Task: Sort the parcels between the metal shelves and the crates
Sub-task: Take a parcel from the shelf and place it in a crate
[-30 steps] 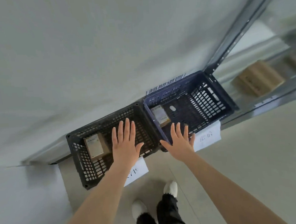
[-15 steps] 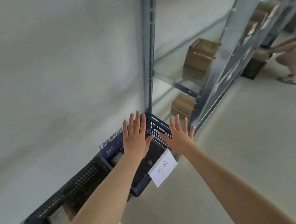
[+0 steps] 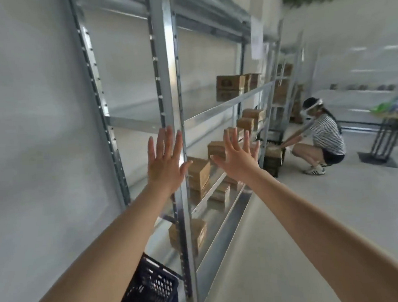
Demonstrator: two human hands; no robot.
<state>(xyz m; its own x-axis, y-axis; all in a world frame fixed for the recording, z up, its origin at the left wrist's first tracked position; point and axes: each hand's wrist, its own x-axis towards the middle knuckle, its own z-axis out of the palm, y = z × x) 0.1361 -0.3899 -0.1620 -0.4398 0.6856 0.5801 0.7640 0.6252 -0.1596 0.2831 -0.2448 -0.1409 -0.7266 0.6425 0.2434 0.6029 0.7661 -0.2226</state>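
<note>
Swinging up from the blue crate (image 3: 153,288) to the metal shelves (image 3: 172,82) | left hand (image 3: 164,162), right hand (image 3: 237,158) raised, fingers spread wide, empty | parcels (image 3: 198,172) on lower shelves ahead | next pick looks due

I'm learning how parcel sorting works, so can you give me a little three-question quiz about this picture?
1. True or false: the left hand and the right hand each hold something.
2. Where is the dark crate? A: low down, by the foot of the metal shelves. B: on the top shelf. C: carried in both hands.
3. In one word, how is the person in the striped top posed?

Key: 1 false, both are open and empty. 2 A. 3 crouching.
</note>
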